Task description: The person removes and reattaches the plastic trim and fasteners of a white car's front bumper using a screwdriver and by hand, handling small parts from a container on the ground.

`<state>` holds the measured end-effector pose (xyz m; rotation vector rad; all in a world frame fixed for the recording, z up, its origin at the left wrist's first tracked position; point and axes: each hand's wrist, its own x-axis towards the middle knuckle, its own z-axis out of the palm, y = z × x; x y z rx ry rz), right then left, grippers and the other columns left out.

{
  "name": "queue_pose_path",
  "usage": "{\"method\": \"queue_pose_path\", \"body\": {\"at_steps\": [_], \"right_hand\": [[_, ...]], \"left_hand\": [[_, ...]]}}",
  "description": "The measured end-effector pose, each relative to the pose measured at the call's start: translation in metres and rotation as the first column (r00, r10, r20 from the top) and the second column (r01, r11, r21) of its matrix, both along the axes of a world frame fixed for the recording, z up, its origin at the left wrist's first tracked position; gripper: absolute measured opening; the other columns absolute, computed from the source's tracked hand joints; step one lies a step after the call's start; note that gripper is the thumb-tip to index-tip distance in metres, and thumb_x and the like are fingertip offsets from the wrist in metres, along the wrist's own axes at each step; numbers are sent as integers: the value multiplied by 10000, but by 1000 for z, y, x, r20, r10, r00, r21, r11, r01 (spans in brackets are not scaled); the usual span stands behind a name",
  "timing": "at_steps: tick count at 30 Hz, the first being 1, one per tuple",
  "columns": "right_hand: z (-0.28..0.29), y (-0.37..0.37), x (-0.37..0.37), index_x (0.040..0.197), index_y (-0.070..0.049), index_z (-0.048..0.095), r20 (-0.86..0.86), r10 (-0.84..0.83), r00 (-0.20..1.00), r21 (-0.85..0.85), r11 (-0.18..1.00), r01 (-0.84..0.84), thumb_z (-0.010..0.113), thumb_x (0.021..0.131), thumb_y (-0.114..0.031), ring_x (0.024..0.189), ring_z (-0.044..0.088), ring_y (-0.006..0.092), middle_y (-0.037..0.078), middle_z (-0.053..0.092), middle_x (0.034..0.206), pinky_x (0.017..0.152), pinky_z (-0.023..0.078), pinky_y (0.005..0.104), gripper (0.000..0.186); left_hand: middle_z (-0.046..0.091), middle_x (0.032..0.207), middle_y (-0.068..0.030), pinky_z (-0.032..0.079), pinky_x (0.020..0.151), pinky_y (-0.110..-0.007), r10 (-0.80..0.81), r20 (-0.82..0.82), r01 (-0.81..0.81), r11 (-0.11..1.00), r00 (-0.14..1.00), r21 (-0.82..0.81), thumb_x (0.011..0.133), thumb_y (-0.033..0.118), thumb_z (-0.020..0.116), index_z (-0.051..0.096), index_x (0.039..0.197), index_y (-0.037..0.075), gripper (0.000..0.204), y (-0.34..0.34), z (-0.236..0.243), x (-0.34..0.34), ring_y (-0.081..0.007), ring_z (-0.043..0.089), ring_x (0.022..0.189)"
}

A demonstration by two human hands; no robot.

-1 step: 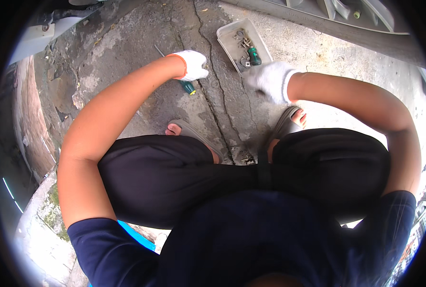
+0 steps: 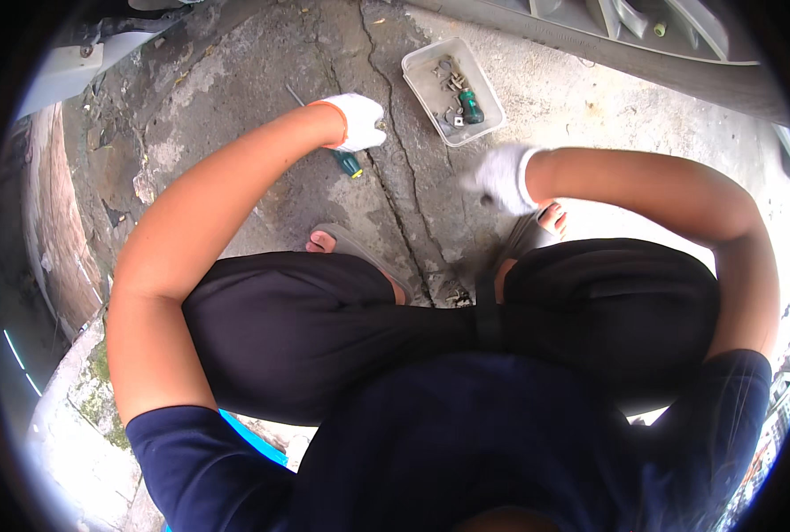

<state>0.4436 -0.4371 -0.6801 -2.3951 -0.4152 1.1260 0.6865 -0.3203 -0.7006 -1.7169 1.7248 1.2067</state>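
My left hand (image 2: 359, 122), in a white glove with an orange cuff, is closed above the cracked concrete. A tiny bit of something shows at its fingertips, too small to name. Partly covered by that hand and wrist is a screwdriver (image 2: 349, 164) with a green handle and yellow end, its thin shaft showing on the far side. My right hand (image 2: 504, 180), also in a white glove, hangs above the ground short of the plastic tray (image 2: 474, 135). Motion smears its fingers; a dark spot shows at their underside. In the tray lie a stubby green-handled tool (image 2: 471, 106) and several small metal parts (image 2: 451, 74).
A wheel (image 2: 625, 31) with grey spokes and dark tyre takes up the far right. White bodywork (image 2: 62, 75) juts in at the far left, near a wooden trunk or post (image 2: 58, 204). My sandalled feet (image 2: 346, 244) stand on the cracked concrete (image 2: 430, 222).
My right hand has drawn back from the tray's near edge, toward me and slightly right, uncovering that edge. The left hand and the screwdriver have stayed nearly still.
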Motion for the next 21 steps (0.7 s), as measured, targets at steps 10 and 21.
{"method": "queue_pose_path", "body": {"at_steps": [10,21], "right_hand": [[-11,-38,28,950,-77,664,188,-365,912,-26,926,376,613,829,-237,892,661,406,192,692,919,776,522,471,207],[9,-63,50,1019,-76,707,-4,-876,483,82,481,873,653,822,-333,906,673,311,155,712,927,833,512,388,328]], "left_hand": [[645,1008,-134,496,844,-436,-293,56,291,873,954,-391,832,203,619,642,1089,103,277,13,9,50,-335,638,952],[594,916,-88,494,727,-422,-562,199,590,698,803,-405,871,189,564,606,953,112,120,66,-50,35,-272,642,833]]}}
